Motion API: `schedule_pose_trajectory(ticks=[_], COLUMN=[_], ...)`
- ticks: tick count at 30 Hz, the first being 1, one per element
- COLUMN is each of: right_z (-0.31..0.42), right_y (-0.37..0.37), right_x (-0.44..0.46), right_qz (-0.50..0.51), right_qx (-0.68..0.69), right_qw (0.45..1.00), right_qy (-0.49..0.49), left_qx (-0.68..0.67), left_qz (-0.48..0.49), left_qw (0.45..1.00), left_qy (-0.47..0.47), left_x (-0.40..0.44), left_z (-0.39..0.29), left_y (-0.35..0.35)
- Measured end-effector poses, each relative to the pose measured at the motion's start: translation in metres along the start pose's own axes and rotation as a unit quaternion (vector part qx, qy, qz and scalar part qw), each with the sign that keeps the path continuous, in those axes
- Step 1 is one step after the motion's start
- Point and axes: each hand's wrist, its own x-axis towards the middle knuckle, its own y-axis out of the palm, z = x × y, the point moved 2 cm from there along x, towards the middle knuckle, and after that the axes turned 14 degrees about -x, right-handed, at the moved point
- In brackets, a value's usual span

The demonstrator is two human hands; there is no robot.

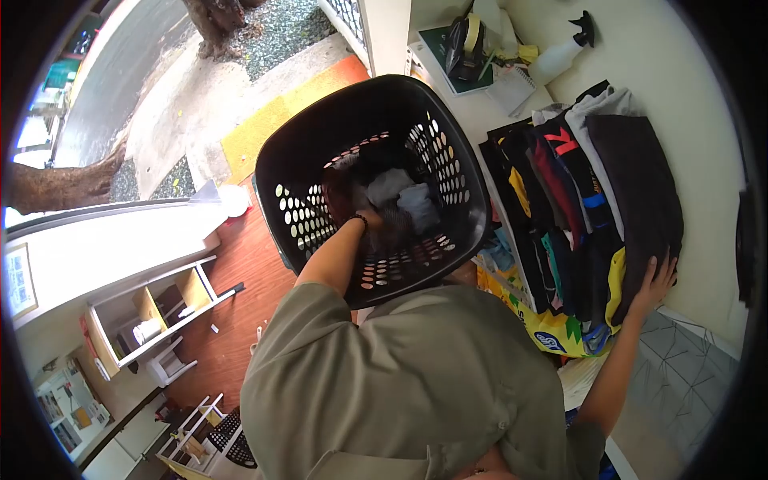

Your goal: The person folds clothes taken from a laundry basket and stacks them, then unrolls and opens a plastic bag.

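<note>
Several garments are lying in the black basket; the left hand is sitting among them, too blurred for me to tell its grip. Well apart, the right hand is resting open against the clothing stack, apparently steadying it.

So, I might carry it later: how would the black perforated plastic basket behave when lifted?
The black perforated plastic basket would probably hold its shape, as its walls look stiff. It is likely light for its size, given the many holes. The crumpled grey cloths low inside look loose, so they might shift if it tilts.
</note>
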Motion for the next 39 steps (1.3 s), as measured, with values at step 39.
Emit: schedule_pose_trajectory(ticks=[39], right_z=[-0.014], right_y=[0.008], right_x=[0.002], right_qz=[0.022], right_qx=[0.036], right_qw=[0.999], right_qy=[-0.007], left_qx=[0.199], left_qz=[-0.047], left_qw=[0.974], left_qy=[-0.1], left_x=[-0.05], left_z=[-0.116], left_y=[-0.143])
